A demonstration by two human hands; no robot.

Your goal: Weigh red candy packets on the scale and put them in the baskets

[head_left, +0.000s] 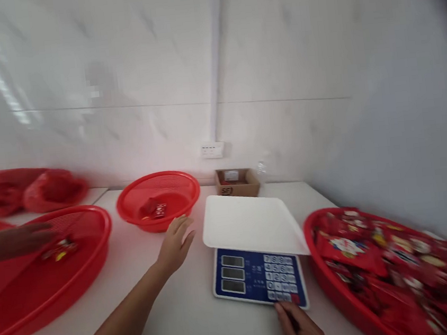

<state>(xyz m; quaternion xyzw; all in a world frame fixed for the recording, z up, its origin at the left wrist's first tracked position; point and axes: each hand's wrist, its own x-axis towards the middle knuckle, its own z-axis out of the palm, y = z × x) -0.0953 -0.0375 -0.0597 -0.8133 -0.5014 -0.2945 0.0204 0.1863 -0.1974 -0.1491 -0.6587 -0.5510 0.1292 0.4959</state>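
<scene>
My left hand (177, 245) hangs above the table just in front of a round red basket (161, 224), its fingers apart and nothing in it. A few small red packets (159, 210) lie inside that basket. At the front edge of a blue and white digital scale (254, 276), my right hand (302, 327) is curled with the fingertips together; what they hold, if anything, is hidden. The scale's white weighing plate (251, 223) has nothing on it, and its displays look blank.
A large red basket (384, 326) full of red-wrapped packets stands right of the scale. On the left, another person's blurred hand (31, 235) reaches over a red basket (94, 269) with a few packets. Behind are red bags (54, 190), a cardboard box (237, 187) and a clear bottle (261, 168).
</scene>
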